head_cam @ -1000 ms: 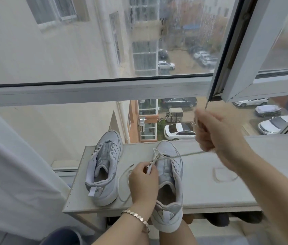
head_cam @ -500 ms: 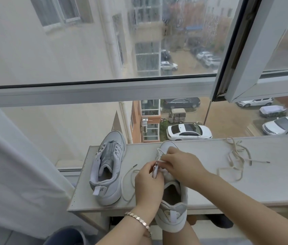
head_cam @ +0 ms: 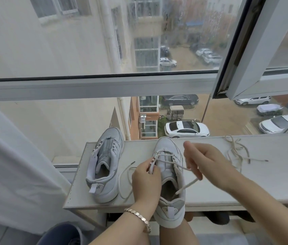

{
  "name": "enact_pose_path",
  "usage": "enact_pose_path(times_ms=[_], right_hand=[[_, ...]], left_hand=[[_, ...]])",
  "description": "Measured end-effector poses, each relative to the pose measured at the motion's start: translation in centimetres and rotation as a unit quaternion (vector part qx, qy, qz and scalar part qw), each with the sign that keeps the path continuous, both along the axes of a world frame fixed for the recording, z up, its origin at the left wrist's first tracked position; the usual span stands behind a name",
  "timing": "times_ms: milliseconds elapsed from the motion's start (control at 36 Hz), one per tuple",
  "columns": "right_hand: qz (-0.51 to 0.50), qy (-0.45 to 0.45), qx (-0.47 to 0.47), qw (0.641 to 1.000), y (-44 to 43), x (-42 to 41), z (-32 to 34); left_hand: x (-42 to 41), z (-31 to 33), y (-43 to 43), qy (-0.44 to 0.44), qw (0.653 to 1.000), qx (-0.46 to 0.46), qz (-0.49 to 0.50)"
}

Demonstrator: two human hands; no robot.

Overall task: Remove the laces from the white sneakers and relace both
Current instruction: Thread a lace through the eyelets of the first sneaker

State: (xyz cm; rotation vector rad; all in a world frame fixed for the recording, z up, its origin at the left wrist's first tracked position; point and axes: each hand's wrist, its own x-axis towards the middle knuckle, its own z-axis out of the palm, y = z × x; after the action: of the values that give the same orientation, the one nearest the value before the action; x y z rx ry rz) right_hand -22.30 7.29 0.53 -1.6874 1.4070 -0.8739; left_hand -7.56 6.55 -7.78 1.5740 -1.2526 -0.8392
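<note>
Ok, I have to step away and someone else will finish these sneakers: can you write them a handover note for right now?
Left hand pinches the left eyelet edge of the near sneaker. Right hand holds its lace, whose tip hangs free.
Done: the other sneaker is unlaced; the near sneaker is threaded through its toe-end rows only.
Left: finish the near one, then lace the other with the loose lace lying to the right on the shelf.

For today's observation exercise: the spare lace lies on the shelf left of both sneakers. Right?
No: the head view shows the spare lace lying on the shelf right of both sneakers, the unlaced sneaker and the part-laced sneaker.
</note>
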Motion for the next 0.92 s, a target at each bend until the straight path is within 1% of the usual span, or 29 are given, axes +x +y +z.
enact_pose_path(times_ms=[56,111,222,306,361,417,500,556,583,667,722,778,861,889,917], right_hand=[[-0.036,0.140,0.044,0.989,-1.0,-0.9,-0.3],[-0.039,0.221,0.036,0.974,-1.7,-1.0,-0.6],[0.020,0.308,-0.018,0.951,-2.6,1.3,-1.1],[0.069,0.400,-0.036,0.913,-3.5,3.1,-2.5],[0.080,0.430,-0.063,0.897,-3.9,3.8,-3.4],[0.097,0.410,-0.106,0.900,-3.8,3.9,-4.1],[0.119,0.314,-0.203,0.920,-3.1,3.5,-4.7],[0.125,0.250,-0.211,0.937,-2.7,3.1,-4.8],[0.129,0.233,-0.210,0.941,-2.6,3.0,-4.7],[0.136,0.235,-0.208,0.940,-2.5,2.6,-4.8],[0.107,0.232,-0.159,0.954,-2.5,2.3,-5.0],[0.029,0.205,-0.096,0.974,-2.5,1.9,-4.8],[-0.106,0.196,-0.082,0.971,-2.9,1.3,-4.6],[-0.125,0.203,-0.047,0.970,-3.0,1.0,-4.4],[-0.126,0.210,0.009,0.970,-3.2,0.8,-4.3]], left_hand=[[0.0,-0.1,-0.1,-0.010,1.000,-0.002,-0.008],[0.0,-0.3,-0.3,-0.025,1.000,-0.004,-0.017],[0.2,-0.2,-0.4,-0.034,0.999,-0.006,-0.035],[0.3,-0.3,-0.5,-0.042,0.998,-0.008,-0.048],[0.4,-0.4,-0.5,-0.042,0.997,-0.016,-0.055],[0.4,-0.5,-0.4,-0.042,0.997,-0.023,-0.056],[0.3,-0.6,-0.3,-0.050,0.997,-0.042,-0.051],[0.3,-0.7,-0.2,-0.049,0.996,-0.046,-0.058],[0.2,-0.8,-0.2,-0.049,0.996,-0.044,-0.062],[0.2,-0.9,-0.3,-0.052,0.996,-0.033,-0.063],[0.1,-0.6,-0.5,-0.053,0.997,-0.008,-0.062],[0.2,-0.3,-0.8,-0.035,0.996,0.030,-0.078],[0.7,0.7,-1.3,0.041,0.989,0.081,-0.114],[1.0,0.9,-1.7,0.070,0.986,0.081,-0.126],[1.3,0.9,-2.3,0.075,0.984,0.082,-0.138]])
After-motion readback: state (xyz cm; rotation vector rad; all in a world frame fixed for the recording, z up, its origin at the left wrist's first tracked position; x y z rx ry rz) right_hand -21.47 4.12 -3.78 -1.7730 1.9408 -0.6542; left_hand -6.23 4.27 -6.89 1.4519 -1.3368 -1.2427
